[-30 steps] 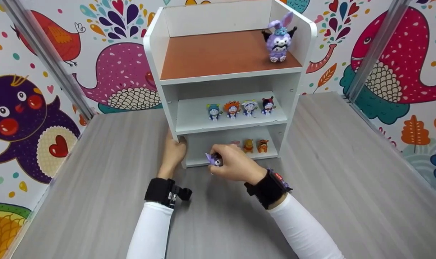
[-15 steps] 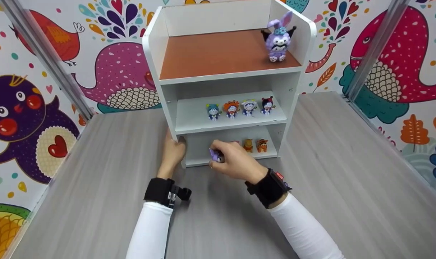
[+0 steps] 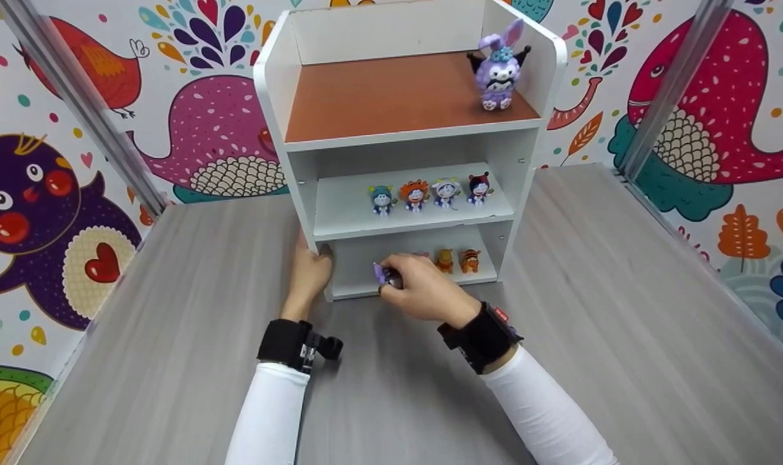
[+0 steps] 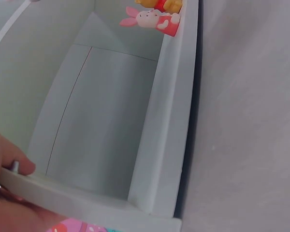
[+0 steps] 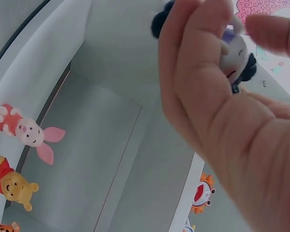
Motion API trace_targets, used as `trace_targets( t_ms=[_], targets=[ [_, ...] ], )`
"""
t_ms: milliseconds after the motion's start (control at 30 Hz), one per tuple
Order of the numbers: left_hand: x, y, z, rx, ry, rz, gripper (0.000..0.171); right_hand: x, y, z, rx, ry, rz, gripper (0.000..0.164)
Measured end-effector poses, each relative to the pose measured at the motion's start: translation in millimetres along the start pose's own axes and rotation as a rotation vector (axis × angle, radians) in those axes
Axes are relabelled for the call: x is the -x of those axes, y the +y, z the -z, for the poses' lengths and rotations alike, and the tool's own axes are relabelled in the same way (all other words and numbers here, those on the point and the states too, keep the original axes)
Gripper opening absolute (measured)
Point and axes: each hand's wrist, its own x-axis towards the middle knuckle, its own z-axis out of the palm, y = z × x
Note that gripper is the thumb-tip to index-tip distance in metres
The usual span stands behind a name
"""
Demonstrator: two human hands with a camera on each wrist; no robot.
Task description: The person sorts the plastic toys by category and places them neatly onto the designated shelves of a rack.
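Observation:
My left hand (image 3: 310, 271) grips the left side panel (image 4: 72, 199) of a small white shelf unit (image 3: 397, 224), thumb inside and fingers outside. In front of the bottom shelf, my right hand (image 3: 423, 287) pinches a small purple and black figurine (image 3: 386, 276). Its pale face (image 5: 233, 60) and dark ears show between the fingers in the right wrist view; the rest is covered. On the bottom shelf stand a pink piglet figurine (image 5: 30, 131), a yellow bear figurine (image 3: 444, 260) in a red shirt and an orange tiger figurine (image 3: 470, 261). My right hand mostly hides the piglet in the head view.
Several small figurines in colourful hoods (image 3: 414, 196) stand in a row on the middle shelf. A larger purple rabbit-eared figure (image 3: 498, 77) stands on the brown top board (image 3: 391, 97). The unit rests on a grey wood-grain table (image 3: 598, 323) between cartoon-printed walls (image 3: 230, 129).
My right hand has risen slightly and shifted a little to the right, and the figurine has turned slightly in its fingers. My left hand stays on the side panel.

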Motion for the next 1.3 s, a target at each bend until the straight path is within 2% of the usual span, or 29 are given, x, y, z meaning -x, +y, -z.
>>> trace_targets(
  t_ms=[133, 400, 600, 767, 933, 1100, 1300],
  targets=[
    [0.7, 0.7, -1.1, 0.007, -0.006, 0.007, 0.059, 0.9, 0.1, 2.1, 0.010, -0.009, 0.004, 0.037],
    [-1.5, 0.9, -3.1, 0.019, -0.008, -0.011, 0.062, 5.4, 1.0, 12.5, 0.050, -0.072, 0.069, 0.037],
    [-1.9, 0.9, -3.0, 0.024, -0.020, -0.031, 0.062, 7.9, 0.8, 20.6, 0.013, -0.048, 0.064, 0.035],
    [-1.3, 0.1, -2.9, 0.029, -0.018, -0.020, 0.062, 9.9, 0.3, 26.2, -0.013, 0.029, 0.037, 0.035],
    [-0.9, 0.2, -1.8, 0.030, -0.007, -0.010, 0.059, 17.3, -7.0, 41.0, -0.016, 0.118, 0.014, 0.032],
    [-0.5, 0.0, -0.5, 0.008, -0.004, -0.019, 0.061, 29.7, -14.0, 58.7, -0.048, 0.197, 0.072, 0.030],
    [0.4, 0.4, -0.8, 0.013, -0.018, -0.005, 0.059, 44.7, -22.3, 70.4, -0.086, 0.295, 0.147, 0.029]
  ],
)
